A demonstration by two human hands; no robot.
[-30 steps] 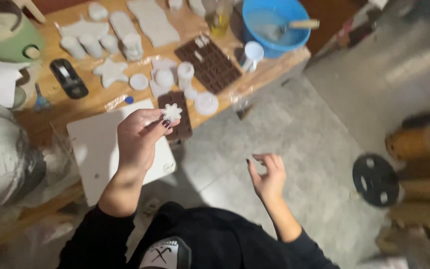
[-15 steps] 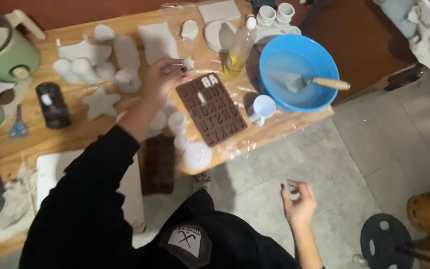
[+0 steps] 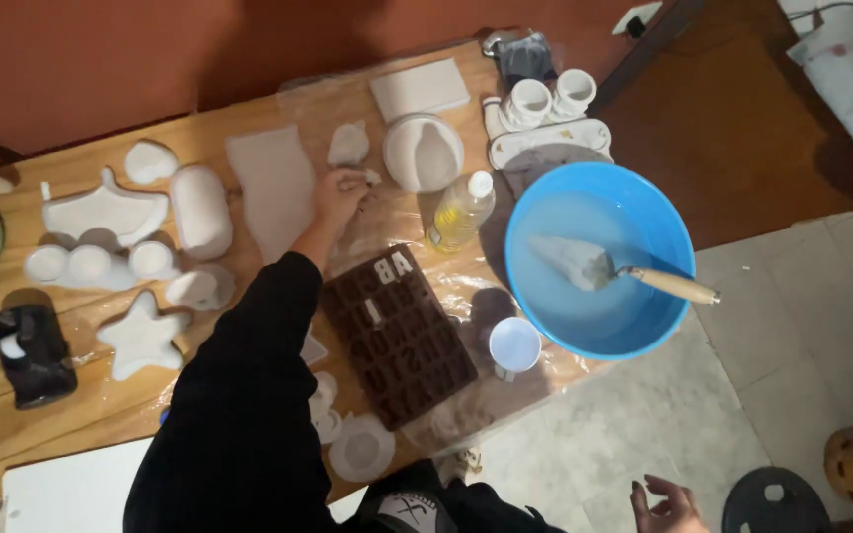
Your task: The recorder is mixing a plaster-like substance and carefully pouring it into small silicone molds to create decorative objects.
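1. Leftmost on the wooden desk (image 3: 81,415) lie white plaster casts, among them a star (image 3: 140,336) and a rounded block (image 3: 199,209).
2. Next, the left hand (image 3: 338,195), in a black sleeve, reaches across the desk; its fingers pinch together on a small white piece (image 3: 371,178), just beside a flat white slab (image 3: 273,190).
3. Below that hand sits a brown letter mould (image 3: 399,334) on clear plastic sheeting.
4. Further right stand a bottle of yellow liquid (image 3: 460,211) and a small white cup (image 3: 514,345).
5. Beyond them, a blue bowl (image 3: 663,222) holds a trowel (image 3: 616,271).
6. Lastly, the right hand (image 3: 665,505) hangs off the desk over the tiled floor (image 3: 594,434), fingers loosely spread, holding nothing.
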